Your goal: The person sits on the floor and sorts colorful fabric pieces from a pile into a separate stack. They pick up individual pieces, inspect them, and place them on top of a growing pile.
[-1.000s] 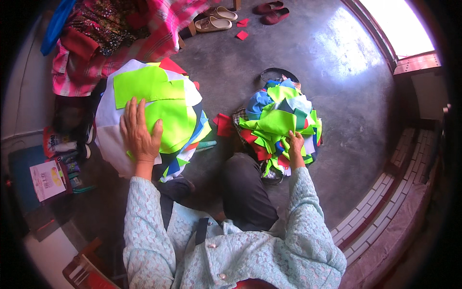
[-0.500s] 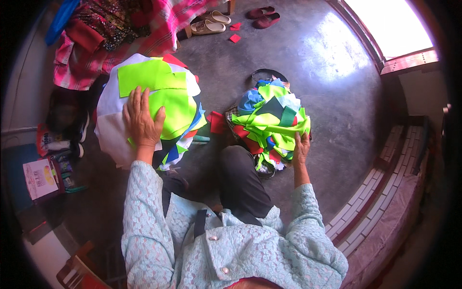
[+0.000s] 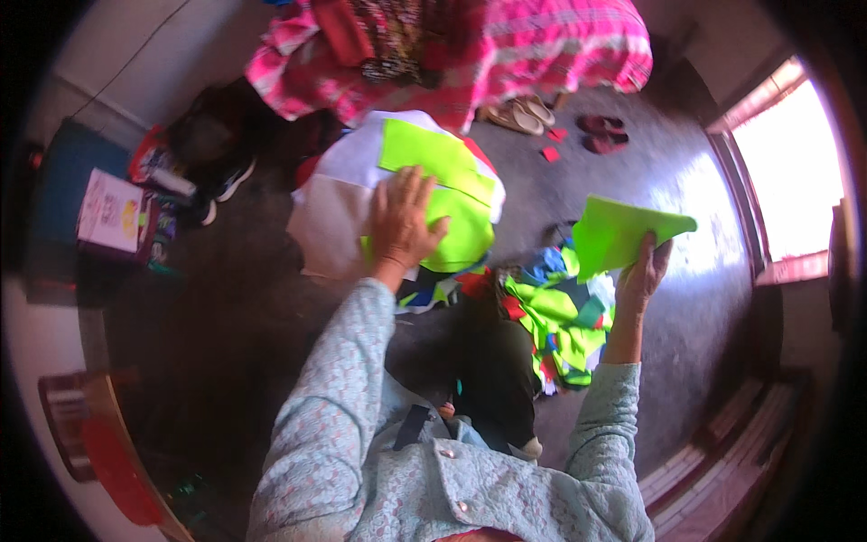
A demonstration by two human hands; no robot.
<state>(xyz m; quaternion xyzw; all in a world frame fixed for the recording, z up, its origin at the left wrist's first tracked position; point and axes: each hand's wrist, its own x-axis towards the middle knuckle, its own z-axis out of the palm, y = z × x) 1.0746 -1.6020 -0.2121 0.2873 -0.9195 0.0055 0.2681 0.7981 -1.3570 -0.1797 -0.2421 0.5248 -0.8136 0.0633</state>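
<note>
Nearest, the left sleeve (image 3: 330,379) and right sleeve (image 3: 601,420) reach up from the lower edge of the view, with a dark trouser leg (image 3: 492,388) between them.

The left hand (image 3: 404,221) lies palm down, fingers a little apart and gripping nothing, across the left part of the round cloth pile (image 3: 339,172). Already laid flat there are one lime panel (image 3: 465,230) toward the pile's right edge and another lime panel (image 3: 424,149) toward its far edge. Pale cloth covers the left edge; coloured corners poke out along the near edge. What carries the pile is hidden.

The right hand's grip is clamped, thumb and fingers together, on the near edge of a lime cloth piece (image 3: 623,230). That piece is well apart from the round pile and not yet laid on it. Behind and below it sits a loose heap (image 3: 560,312) of lime, blue, green and red scraps, crumpled and overlapping on the floor side; many pieces there look unflattened, though their number cannot be told.

Farther off, red scraps (image 3: 551,154) lie on the floor (image 3: 664,158), near tan shoes (image 3: 515,116) and dark red shoes (image 3: 603,134). Beyond hangs a pink checked cloth (image 3: 560,45).
</note>
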